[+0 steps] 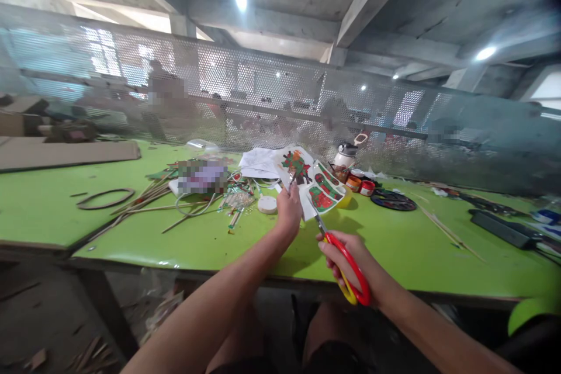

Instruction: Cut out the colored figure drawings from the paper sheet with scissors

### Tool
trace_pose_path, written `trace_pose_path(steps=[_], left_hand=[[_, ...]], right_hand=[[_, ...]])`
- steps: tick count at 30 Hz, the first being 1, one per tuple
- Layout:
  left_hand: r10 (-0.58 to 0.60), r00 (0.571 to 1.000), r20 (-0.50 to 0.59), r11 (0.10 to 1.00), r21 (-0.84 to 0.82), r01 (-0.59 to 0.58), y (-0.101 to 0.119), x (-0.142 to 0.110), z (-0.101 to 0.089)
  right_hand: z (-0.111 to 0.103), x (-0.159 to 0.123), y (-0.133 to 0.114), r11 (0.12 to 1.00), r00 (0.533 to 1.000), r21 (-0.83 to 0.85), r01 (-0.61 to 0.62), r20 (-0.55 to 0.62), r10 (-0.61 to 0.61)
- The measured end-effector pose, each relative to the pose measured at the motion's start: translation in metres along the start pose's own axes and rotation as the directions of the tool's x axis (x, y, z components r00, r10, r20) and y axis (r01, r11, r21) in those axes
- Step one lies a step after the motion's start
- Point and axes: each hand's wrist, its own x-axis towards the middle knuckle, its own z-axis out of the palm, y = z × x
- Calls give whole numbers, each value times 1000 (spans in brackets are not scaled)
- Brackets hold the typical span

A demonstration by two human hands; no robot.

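Note:
My left hand (290,208) grips a white sheet of paper (307,210) painted with red and green shapes, holding it up above the green table. My right hand (348,251) is closed round the red and yellow handles of a pair of scissors (357,277). The scissor blades point up and away, against the lower edge of the painted paper between its two painted parts. Part of the blades is hidden by the paper. A round white object (267,204) lies on the table just left of my left hand.
Thin sticks (140,207), a ring (105,198) and small packets (239,198) lie to the left. Paint jars (367,187), a black palette (393,200) and a flask (345,155) stand right of the paper. A perforated screen (263,105) runs behind the green table (416,251).

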Motion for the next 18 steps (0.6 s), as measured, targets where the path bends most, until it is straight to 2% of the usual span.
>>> trace_pose_path(steps=[5,11,18], left_hand=[[17,999,36,1000,-1,-16,-1,-2,0],[17,997,75,1000,-9,-16,-3,-5,0],[9,998,57,1000,-16,-8,-4,-8,2]], right_hand=[[2,5,-1,1000,1000,24,-21,-7,21],[4,6,-5,998,999,67,18,34,-20],[11,6,-3,998,1000,69,10,-4,-10]])
